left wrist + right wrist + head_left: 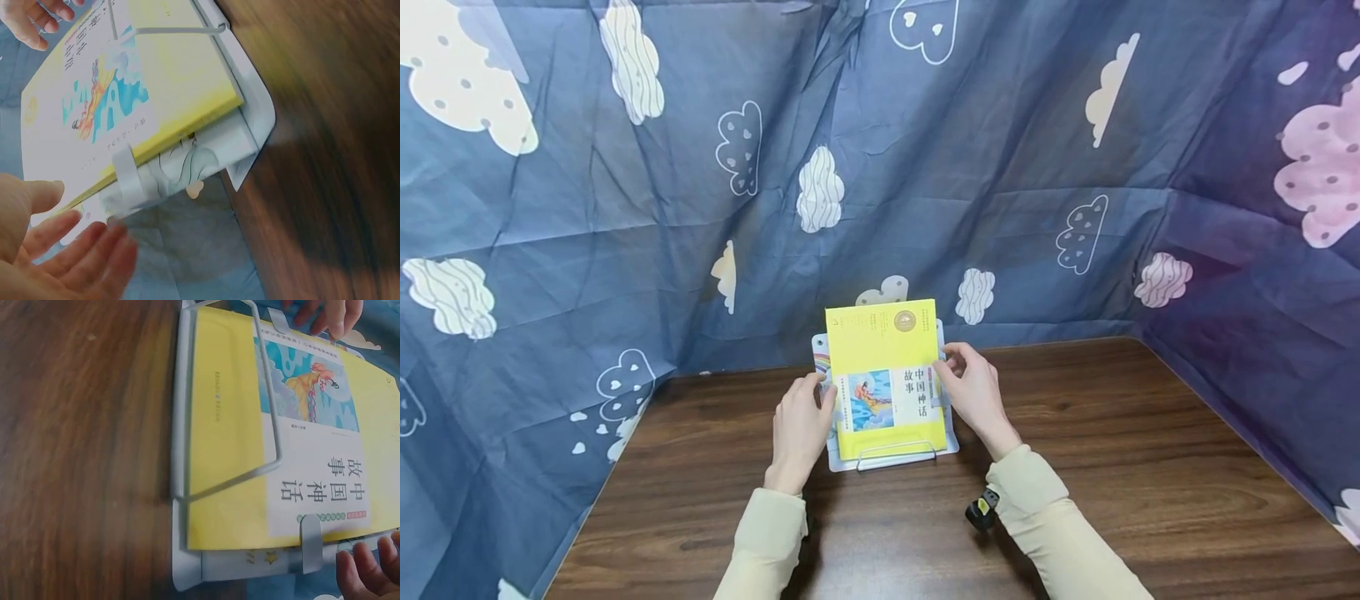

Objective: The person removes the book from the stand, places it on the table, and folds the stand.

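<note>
A yellow book [880, 346] with a picture panel on its cover leans upright on a pale blue book stand [952, 437]. A bent wire [269, 387] crosses the lower cover, and a small side clip [311, 544] overlaps each side edge. My left hand [796, 427] is beside the book's left edge, its fingers spread and loosely bent next to the left clip [127, 175] in the left wrist view. My right hand [976, 396] is at the right edge, fingers loosely bent close by the stand's side. Neither hand grips anything.
The stand is on a brown wooden table [1150, 467], near its back edge. A dark blue cloth [925, 167] with cloud prints hangs behind and along the sides. A black strapped device [982, 510] shows at the right cuff.
</note>
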Demonstrator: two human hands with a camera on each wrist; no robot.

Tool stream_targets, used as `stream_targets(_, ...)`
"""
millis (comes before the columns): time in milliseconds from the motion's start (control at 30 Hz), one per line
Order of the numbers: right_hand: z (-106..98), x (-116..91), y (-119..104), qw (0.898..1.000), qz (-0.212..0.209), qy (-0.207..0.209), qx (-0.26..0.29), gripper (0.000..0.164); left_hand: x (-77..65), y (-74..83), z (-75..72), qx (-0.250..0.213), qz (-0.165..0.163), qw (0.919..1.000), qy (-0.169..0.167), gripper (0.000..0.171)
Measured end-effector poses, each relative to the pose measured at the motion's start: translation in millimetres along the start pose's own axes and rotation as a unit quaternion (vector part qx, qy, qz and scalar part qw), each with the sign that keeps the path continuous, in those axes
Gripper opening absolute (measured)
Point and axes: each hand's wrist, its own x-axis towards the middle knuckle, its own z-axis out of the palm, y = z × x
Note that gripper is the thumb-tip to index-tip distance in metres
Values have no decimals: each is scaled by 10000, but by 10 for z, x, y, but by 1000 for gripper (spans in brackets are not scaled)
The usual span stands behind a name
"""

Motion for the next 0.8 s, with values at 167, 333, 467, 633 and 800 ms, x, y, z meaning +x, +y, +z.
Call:
stream_targets(167, 59, 56, -23, 9996, 237, 109, 82, 33, 62, 20, 88, -484, -255, 9985, 81, 28)
stream_targets(333, 120, 80, -16, 9990, 425, 141, 88, 34, 94, 29, 131, -656, -353, 9972, 108, 26)
stream_targets(467, 155, 85, -4, 9983, 557, 124, 74, 33, 109, 45, 140, -734, -421, 9964, 75, 24)
stream_targets(633, 172, 90, -6, 9977, 660, 109, 95, 31, 128, 51, 148, -749, -529, 9958, 22, 23)
stream_targets(800, 176, 106, -34, 9970, 772, 105, 43, 29, 160, 55, 145, -767, -608, 9952, 17, 23)
